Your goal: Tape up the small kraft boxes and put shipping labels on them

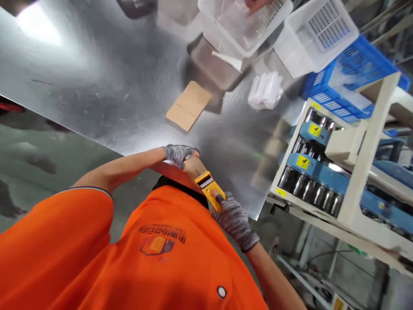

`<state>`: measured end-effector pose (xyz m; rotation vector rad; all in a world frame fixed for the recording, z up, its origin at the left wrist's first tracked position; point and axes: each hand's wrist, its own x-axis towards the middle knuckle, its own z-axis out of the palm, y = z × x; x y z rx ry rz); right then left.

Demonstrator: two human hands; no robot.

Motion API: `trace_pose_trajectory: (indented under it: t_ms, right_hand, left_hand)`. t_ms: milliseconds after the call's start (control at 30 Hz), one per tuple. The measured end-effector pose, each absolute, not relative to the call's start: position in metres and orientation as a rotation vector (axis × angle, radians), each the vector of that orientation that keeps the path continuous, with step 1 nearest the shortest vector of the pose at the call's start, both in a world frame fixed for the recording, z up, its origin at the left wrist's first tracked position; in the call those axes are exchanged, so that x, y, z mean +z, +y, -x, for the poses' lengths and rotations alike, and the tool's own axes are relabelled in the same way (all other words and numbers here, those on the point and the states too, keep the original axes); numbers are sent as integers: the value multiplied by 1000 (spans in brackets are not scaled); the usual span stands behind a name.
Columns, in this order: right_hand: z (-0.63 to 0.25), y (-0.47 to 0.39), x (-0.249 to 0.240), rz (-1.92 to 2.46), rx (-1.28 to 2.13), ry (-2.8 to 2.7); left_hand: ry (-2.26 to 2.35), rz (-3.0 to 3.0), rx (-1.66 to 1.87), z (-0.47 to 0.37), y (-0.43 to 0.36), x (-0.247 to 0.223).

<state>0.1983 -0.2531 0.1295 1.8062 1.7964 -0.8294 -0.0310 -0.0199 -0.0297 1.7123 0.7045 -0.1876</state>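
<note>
My left hand (pixel 179 155), in a grey knit glove with bare fingertips, is closed on the far end of a small brown cardboard box (pixel 192 167) at the table's near edge. In my gloved right hand (pixel 237 221) is a yellow hand tool (pixel 211 189) with a wide flat head and a dark slot; its exact kind is unclear. The tool's head lies against the box's near end, and my thumb rests along its body. Farther up the metal table (pixel 129 86) lies a second flat brown cardboard box (pixel 189 105), apart from both hands.
Clear plastic bags (pixel 266 90) lie to the right, near a white perforated basket (pixel 222 38). Another person's hand (pixel 256 3) reaches into that basket. A second white basket (pixel 318 36) and a blue crate (pixel 348 82) stand behind a roller machine (pixel 309 172).
</note>
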Motion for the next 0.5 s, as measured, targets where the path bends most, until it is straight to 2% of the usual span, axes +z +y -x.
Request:
trace_pose_trajectory:
  t_ms: [167,333,500]
  right_hand:
    - [-226,-307,118,-1872,-897,1647]
    - [-214,-303,95,-1869,-1004,1519]
    - [-196,-292,84,-1869,-1061,1509]
  left_hand:
    - [637,-1762,-330,29,-13,-26]
    - [594,-2083,-495,23,-10,-12]
    - [437,-2516,-607,-6,-51,8]
